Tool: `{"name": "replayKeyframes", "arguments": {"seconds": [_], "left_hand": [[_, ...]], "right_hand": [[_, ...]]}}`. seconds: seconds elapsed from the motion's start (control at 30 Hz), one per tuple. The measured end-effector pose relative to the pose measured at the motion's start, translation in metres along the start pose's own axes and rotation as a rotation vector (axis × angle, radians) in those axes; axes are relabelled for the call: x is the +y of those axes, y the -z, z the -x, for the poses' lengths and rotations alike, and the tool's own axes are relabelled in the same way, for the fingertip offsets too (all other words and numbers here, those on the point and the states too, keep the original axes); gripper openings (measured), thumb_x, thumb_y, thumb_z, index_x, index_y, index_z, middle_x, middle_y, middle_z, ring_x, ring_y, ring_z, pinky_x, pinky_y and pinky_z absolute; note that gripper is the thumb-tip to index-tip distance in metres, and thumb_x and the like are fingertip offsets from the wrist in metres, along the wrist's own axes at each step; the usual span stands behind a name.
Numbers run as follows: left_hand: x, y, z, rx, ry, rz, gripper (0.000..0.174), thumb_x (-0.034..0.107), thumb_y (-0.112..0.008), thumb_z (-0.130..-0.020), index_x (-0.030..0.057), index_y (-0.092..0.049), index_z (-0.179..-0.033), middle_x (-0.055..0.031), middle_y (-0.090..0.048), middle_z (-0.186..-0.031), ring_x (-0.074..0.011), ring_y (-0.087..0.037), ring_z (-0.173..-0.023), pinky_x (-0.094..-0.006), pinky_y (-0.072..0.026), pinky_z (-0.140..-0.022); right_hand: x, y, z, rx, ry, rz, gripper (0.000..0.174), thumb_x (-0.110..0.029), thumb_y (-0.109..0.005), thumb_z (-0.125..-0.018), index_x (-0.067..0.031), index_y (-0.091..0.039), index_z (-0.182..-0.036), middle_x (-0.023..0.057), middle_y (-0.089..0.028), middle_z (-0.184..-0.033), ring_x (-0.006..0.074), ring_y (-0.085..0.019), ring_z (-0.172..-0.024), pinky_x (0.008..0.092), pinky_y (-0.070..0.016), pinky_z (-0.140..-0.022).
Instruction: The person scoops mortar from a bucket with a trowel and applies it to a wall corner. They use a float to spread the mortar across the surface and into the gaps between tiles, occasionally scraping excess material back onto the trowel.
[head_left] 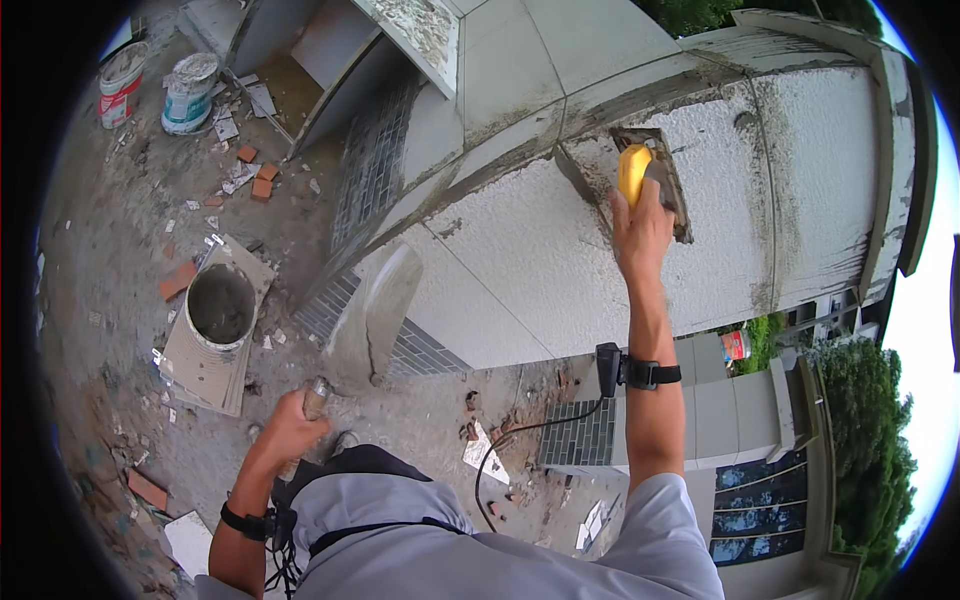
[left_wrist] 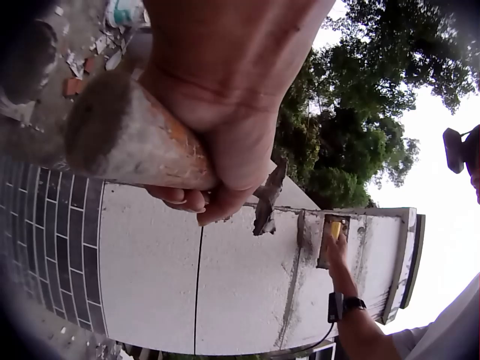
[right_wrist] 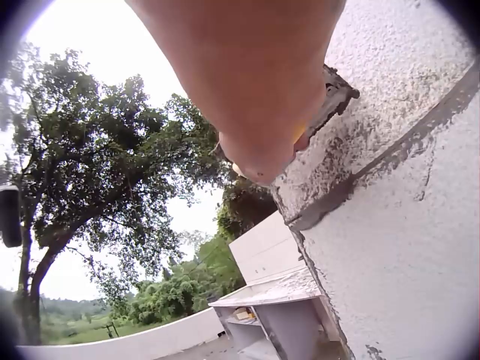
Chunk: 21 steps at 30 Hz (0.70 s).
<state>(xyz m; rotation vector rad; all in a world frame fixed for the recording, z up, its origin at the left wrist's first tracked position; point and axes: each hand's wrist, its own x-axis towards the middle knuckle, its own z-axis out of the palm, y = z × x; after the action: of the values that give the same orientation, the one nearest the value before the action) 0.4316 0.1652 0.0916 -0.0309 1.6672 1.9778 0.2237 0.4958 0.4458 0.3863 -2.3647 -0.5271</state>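
My right hand (head_left: 643,228) grips the yellow handle (head_left: 632,172) of a plastering float. The float's mortar-crusted plate (head_left: 680,205) lies against the rough white wall (head_left: 520,270), near a grey mortar band. In the right wrist view, the forearm hides most of that hand; an edge of the float (right_wrist: 337,97) shows past it. Low at the left, my left hand (head_left: 292,430) holds a thick, worn round handle (left_wrist: 150,142), its butt sticking out of the fist. Beyond the fingers in the left wrist view is a ragged, mortar-caked piece (left_wrist: 270,201); the hand hides how it joins the handle.
A bucket of grey mortar (head_left: 221,306) stands on boards (head_left: 190,365) at the left. Two more buckets (head_left: 190,95) are farther back. Bricks (head_left: 262,182) and rubble litter the ground. A grey, round-topped form (head_left: 385,305) overlaps the wall's tiled base. A cable (head_left: 490,455) trails from the right wrist.
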Motion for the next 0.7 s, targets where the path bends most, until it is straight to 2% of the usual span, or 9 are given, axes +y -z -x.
{"name": "replayKeyframes", "arguments": {"seconds": [0.1, 0.17, 0.2, 0.27, 0.4, 0.5, 0.57, 0.67, 0.7], "left_hand": [[0.002, 0.003, 0.001, -0.003, 0.01, 0.008, 0.018, 0.009, -0.066, -0.076, 0.0006, -0.054, -0.087, -0.0013, -0.051, -0.067, -0.0102, -0.051, -0.055, -0.0312, -0.0441, -0.05], [0.005, 0.002, 0.0, -0.013, 0.006, -0.003, 0.018, 0.009, -0.066, -0.077, 0.0005, -0.054, -0.087, -0.0015, -0.051, -0.066, -0.0103, -0.052, -0.055, -0.0311, -0.0442, -0.05], [0.007, 0.001, 0.0, -0.013, -0.001, 0.036, 0.018, 0.009, -0.067, -0.077, 0.0003, -0.054, -0.087, -0.0017, -0.052, -0.066, -0.0107, -0.052, -0.055, -0.0313, -0.0444, -0.05], [0.009, 0.003, -0.001, -0.007, -0.009, 0.065, 0.019, 0.01, -0.067, -0.077, 0.0002, -0.054, -0.087, -0.0018, -0.052, -0.066, -0.011, -0.053, -0.055, -0.0315, -0.0446, -0.05], [0.011, 0.003, -0.005, -0.037, -0.022, -0.03, 0.019, 0.01, -0.068, -0.077, 0.0003, -0.054, -0.087, -0.0028, -0.053, -0.067, -0.0116, -0.053, -0.054, -0.0317, -0.0453, -0.05], [0.016, 0.004, -0.005, -0.039, -0.011, -0.098, 0.022, 0.011, -0.068, -0.076, -0.0009, -0.055, -0.088, -0.0058, -0.055, -0.068, -0.0145, -0.055, -0.056, -0.0334, -0.0469, -0.053], [0.01, 0.002, -0.004, -0.019, -0.017, -0.127, 0.025, 0.013, -0.069, -0.075, -0.0019, -0.056, -0.09, -0.0082, -0.057, -0.068, -0.017, -0.056, -0.058, -0.0349, -0.0482, -0.056], [-0.008, -0.002, -0.008, 0.009, -0.073, -0.181, 0.032, 0.016, -0.07, -0.073, -0.0042, -0.058, -0.094, -0.0138, -0.06, -0.071, -0.0226, -0.059, -0.065, -0.0375, -0.0494, -0.065], [-0.012, -0.003, -0.008, 0.007, -0.075, -0.172, 0.033, 0.017, -0.07, -0.072, -0.0047, -0.058, -0.095, -0.0153, -0.061, -0.073, -0.0241, -0.058, -0.067, -0.0378, -0.0492, -0.067]], "right_hand": [[0.002, 0.021, 0.023, -0.11, -0.032, 0.018, 0.032, -0.03, -0.067, -0.09, -0.0054, -0.049, -0.099, 0.0193, -0.063, -0.08, 0.0405, -0.059, -0.076, 0.0465, -0.0402, -0.075], [0.0, 0.009, 0.044, -0.256, 0.144, 0.021, 0.032, -0.028, -0.069, -0.088, -0.0058, -0.05, -0.099, 0.0174, -0.064, -0.083, 0.0378, -0.06, -0.08, 0.0463, -0.0404, -0.078], [0.0, -0.002, 0.048, -0.251, 0.143, 0.021, 0.032, -0.028, -0.069, -0.088, -0.0058, -0.05, -0.099, 0.0174, -0.064, -0.083, 0.0378, -0.06, -0.08, 0.0463, -0.0404, -0.078], [-0.009, -0.019, 0.048, -0.193, 0.277, 0.052, 0.032, -0.026, -0.072, -0.085, -0.0062, -0.051, -0.099, 0.0156, -0.065, -0.087, 0.0353, -0.061, -0.082, 0.0461, -0.0408, -0.079], [-0.027, -0.019, 0.012, -0.116, 0.223, 0.189, 0.031, -0.028, -0.072, -0.084, -0.0078, -0.053, -0.098, 0.0097, -0.065, -0.087, 0.0287, -0.063, -0.087, 0.0422, -0.0431, -0.08], [-0.027, -0.005, -0.011, -0.008, 0.201, 0.058, 0.029, -0.027, -0.069, -0.088, -0.0066, -0.049, -0.096, 0.0154, -0.061, -0.076, 0.034, -0.06, -0.075, 0.0432, -0.0397, -0.073], [-0.027, 0.002, -0.01, -0.084, 0.148, -0.018, 0.032, -0.031, -0.066, -0.091, -0.0053, -0.05, -0.101, 0.0186, -0.061, -0.076, 0.0378, -0.06, -0.075, 0.0448, -0.0416, -0.073], [-0.022, -0.012, -0.004, -0.317, -0.057, -0.392, 0.039, -0.038, -0.063, -0.093, -0.0062, -0.051, -0.112, 0.0247, -0.062, -0.079, 0.0469, -0.06, -0.077, 0.0519, -0.0456, -0.065], [-0.018, -0.018, -0.007, -0.318, -0.056, -0.397, 0.039, -0.038, -0.063, -0.093, -0.0062, -0.051, -0.112, 0.0247, -0.062, -0.079, 0.0469, -0.06, -0.077, 0.0519, -0.0456, -0.065]]}}
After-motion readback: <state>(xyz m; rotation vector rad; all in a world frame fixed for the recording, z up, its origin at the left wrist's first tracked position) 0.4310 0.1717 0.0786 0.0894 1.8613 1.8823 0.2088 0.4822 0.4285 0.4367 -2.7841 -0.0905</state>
